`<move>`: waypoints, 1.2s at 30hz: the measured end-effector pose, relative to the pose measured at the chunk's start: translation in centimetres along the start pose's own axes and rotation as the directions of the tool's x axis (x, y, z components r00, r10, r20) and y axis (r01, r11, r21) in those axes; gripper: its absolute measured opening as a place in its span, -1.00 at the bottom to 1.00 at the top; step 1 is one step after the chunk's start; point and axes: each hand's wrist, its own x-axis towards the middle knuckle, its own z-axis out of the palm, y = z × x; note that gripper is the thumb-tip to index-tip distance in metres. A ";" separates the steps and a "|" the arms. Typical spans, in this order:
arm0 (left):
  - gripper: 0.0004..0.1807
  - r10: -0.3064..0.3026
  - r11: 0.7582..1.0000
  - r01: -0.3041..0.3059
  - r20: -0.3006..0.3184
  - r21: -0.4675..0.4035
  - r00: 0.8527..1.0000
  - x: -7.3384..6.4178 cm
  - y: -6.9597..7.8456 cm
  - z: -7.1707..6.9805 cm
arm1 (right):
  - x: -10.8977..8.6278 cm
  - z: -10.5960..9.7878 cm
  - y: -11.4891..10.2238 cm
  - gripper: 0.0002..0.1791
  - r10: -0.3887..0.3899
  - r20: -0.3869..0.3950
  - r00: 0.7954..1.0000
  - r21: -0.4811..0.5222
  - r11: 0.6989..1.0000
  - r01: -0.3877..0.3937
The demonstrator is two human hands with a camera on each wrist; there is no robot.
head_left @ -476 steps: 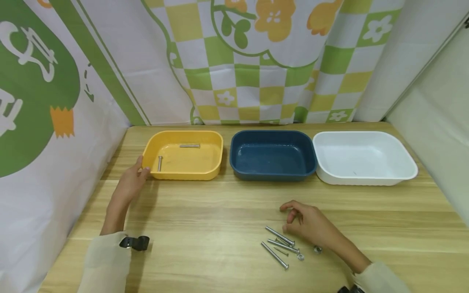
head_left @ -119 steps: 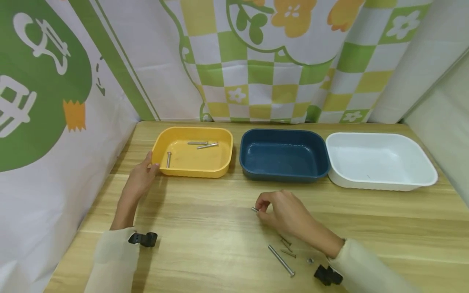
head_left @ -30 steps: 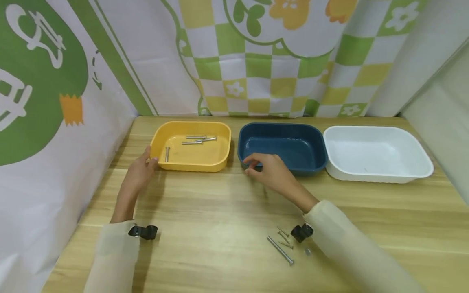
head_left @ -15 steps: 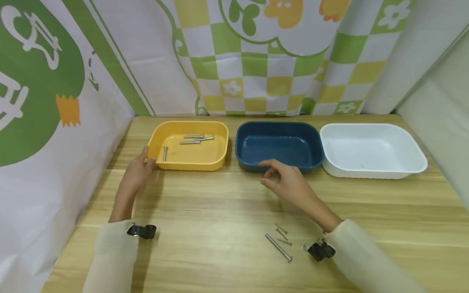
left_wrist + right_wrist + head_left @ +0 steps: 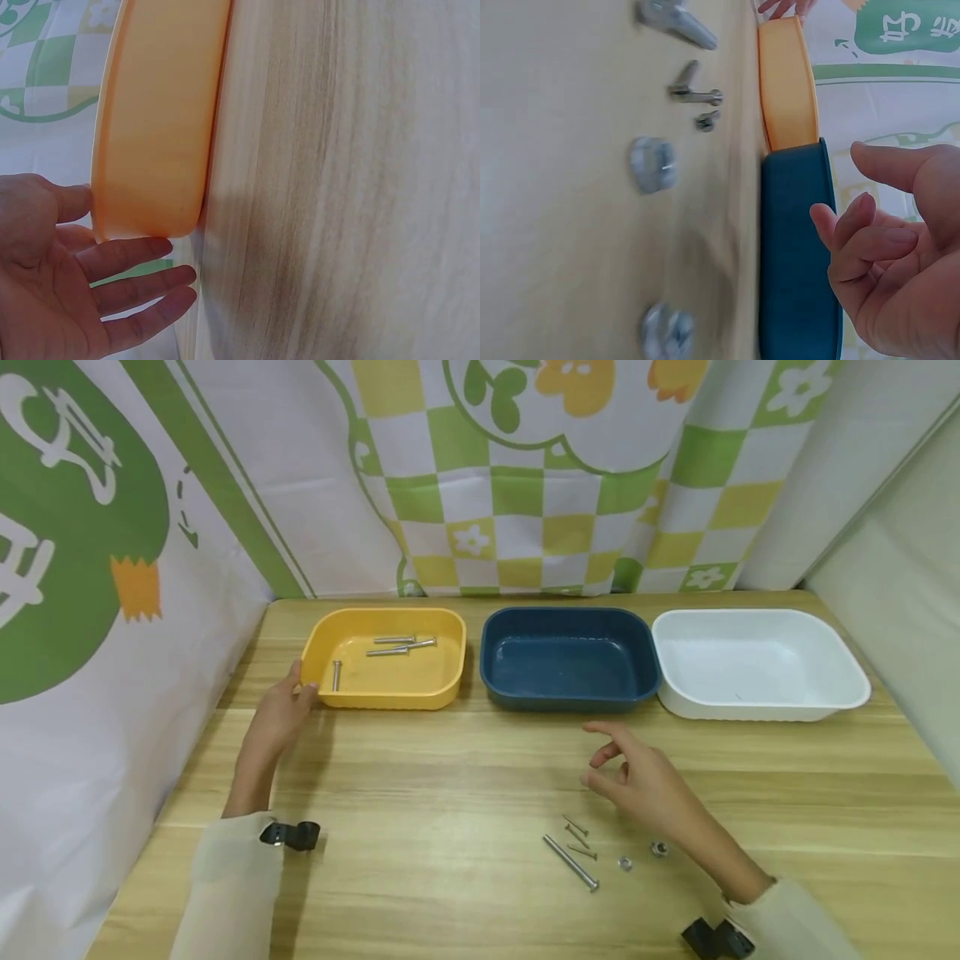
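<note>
Left hand (image 5: 280,715) seemingly pinches yellow bin (image 5: 386,702) at corner; right hand (image 5: 640,777) released, near nuts (image 5: 625,863).

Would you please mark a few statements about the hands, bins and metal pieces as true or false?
1. The left hand touches the yellow bin. True.
2. The blue bin stands between the yellow bin and the white bin. True.
3. The blue bin holds all the metal pieces. False: four bolts lie in the yellow bin.
4. Two nuts lie on the table. True.
5. A piece of metal is gripped in the fingers. False: the right hand holds nothing, and the long bolt lies on the table.
</note>
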 end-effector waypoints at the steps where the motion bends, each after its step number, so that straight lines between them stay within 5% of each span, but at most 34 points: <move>1: -0.30 -0.004 1.000 0.004 0.002 -0.002 1.000 0.0 0.0 0.0 | -0.4 -0.1 0.2 -0.35 0.000 -0.003 1.000 -0.004 1.000 0.000; 14: -0.30 -0.012 1.000 0.012 0.011 -0.018 1.000 0.1 -0.3 0.1 | -6.0 1.1 1.4 -0.37 -0.089 -0.104 0.991 0.003 0.996 0.090; 24: -0.30 -0.013 0.999 0.014 0.008 -0.039 1.000 0.1 -0.1 0.1 | -7.5 3.5 0.4 -0.39 0.009 -0.021 1.000 0.049 0.999 -0.008; 36: -0.30 -0.007 1.000 0.007 -0.005 -0.021 1.000 0.0 -0.1 0.1 | -8.1 5.3 -0.3 -0.49 0.057 0.032 0.998 -0.117 0.992 -0.053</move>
